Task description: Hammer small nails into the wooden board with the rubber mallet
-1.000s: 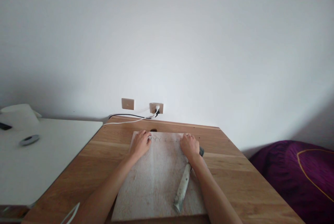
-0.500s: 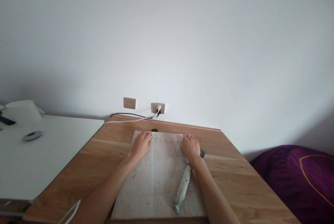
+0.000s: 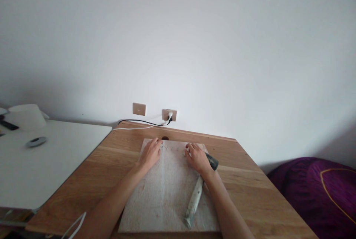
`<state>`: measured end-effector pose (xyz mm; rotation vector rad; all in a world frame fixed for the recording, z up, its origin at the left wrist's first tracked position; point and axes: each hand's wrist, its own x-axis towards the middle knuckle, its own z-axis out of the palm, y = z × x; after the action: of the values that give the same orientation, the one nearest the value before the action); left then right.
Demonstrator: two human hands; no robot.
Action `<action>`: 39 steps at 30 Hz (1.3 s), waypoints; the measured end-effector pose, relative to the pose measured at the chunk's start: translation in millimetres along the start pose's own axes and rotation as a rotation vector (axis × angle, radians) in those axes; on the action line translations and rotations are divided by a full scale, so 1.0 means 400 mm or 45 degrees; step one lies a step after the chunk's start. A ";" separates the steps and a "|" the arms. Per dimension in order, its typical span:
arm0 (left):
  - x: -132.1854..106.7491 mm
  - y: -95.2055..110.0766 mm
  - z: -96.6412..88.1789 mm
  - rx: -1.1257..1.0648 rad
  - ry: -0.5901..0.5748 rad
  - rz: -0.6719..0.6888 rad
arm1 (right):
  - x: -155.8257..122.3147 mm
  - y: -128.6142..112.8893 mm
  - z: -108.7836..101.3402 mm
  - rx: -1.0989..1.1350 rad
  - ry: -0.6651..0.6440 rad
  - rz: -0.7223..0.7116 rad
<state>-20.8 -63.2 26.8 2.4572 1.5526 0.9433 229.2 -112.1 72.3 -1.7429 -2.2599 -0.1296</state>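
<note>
A pale, whitish board point(image 3: 169, 187) lies on the wooden table. Several thin nails point(image 3: 171, 149) stand in a row near its far edge. My left hand point(image 3: 151, 153) rests at the board's far left corner, fingers closed by the row's left end; what they hold, if anything, is hidden. At the row's right end, my right hand point(image 3: 197, 157) has its thumb and fingers bent close together beside a nail, too small to tell if gripped. A hammer point(image 3: 194, 200) lies slanted across the board's right side, its dark head partly behind my right hand and its middle under my forearm.
The wooden table point(image 3: 244, 190) meets a white wall with a socket point(image 3: 169, 115) and plugged-in cables point(image 3: 139, 129). To the left, a white table point(image 3: 69, 150) bears a grey roll of tape point(image 3: 36, 142) and a white paper roll point(image 3: 27, 117). A purple cushion point(image 3: 306, 183) bulges at right.
My right hand has shifted left along the row of nails, uncovering more of the hammer's head. My left hand stays almost where it was. The hammer and board lie still.
</note>
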 end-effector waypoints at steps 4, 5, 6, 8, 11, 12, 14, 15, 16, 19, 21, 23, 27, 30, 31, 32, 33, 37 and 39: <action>-0.002 0.003 -0.004 0.028 -0.015 0.008 | 0.005 -0.008 -0.014 -0.279 0.030 0.147; -0.002 0.003 -0.004 0.023 -0.019 0.012 | 0.010 -0.010 -0.016 -0.326 0.009 0.172; -0.003 0.003 -0.005 0.018 -0.020 0.017 | 0.016 -0.012 -0.017 -0.354 -0.017 0.191; -0.005 0.001 -0.004 0.007 -0.024 0.035 | 0.032 -0.016 -0.014 -0.371 -0.067 0.206; -0.006 -0.005 0.001 -0.018 -0.023 0.061 | 0.054 -0.025 -0.001 -0.361 -0.096 0.211; -0.006 -0.007 0.003 -0.020 -0.021 0.067 | 0.059 -0.028 0.004 -0.360 -0.096 0.212; -0.005 -0.011 0.006 -0.021 -0.016 0.062 | 0.059 -0.033 0.014 -0.358 -0.095 0.214; -0.004 -0.012 0.008 -0.024 -0.017 0.056 | 0.057 -0.034 0.019 -0.359 -0.100 0.217; -0.003 -0.013 0.008 -0.031 -0.019 0.051 | 0.053 -0.034 0.022 -0.360 -0.108 0.223; 0.000 -0.013 0.009 -0.045 -0.006 0.059 | 0.041 -0.031 0.027 -0.371 -0.124 0.245; 0.003 -0.014 0.010 -0.026 0.010 0.075 | 0.039 -0.029 0.026 -0.390 -0.117 0.267; 0.005 -0.016 0.014 -0.012 0.028 0.085 | 0.040 -0.027 0.025 -0.408 -0.113 0.288; 0.006 -0.024 0.023 0.003 0.083 0.093 | 0.043 -0.026 0.025 -0.425 -0.114 0.308; 0.007 -0.029 0.025 -0.018 0.128 0.103 | 0.042 -0.024 0.027 -0.426 -0.123 0.296; 0.007 -0.029 0.025 -0.034 0.145 0.108 | 0.042 -0.023 0.028 -0.425 -0.128 0.286; 0.007 -0.028 0.025 -0.052 0.161 0.115 | 0.042 -0.022 0.028 -0.422 -0.133 0.275; 0.007 -0.026 0.024 -0.073 0.171 0.124 | 0.042 -0.021 0.028 -0.419 -0.138 0.266; 0.001 -0.011 0.018 -0.172 0.097 0.234 | 0.043 -0.019 0.028 -0.407 -0.152 0.252; -0.003 -0.005 0.017 -0.187 0.026 0.304 | 0.042 -0.019 0.027 -0.402 -0.154 0.248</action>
<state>-19.1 -61.7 20.1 2.5730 1.1651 1.0768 216.3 -95.7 67.3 -2.1750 -2.2319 -0.3673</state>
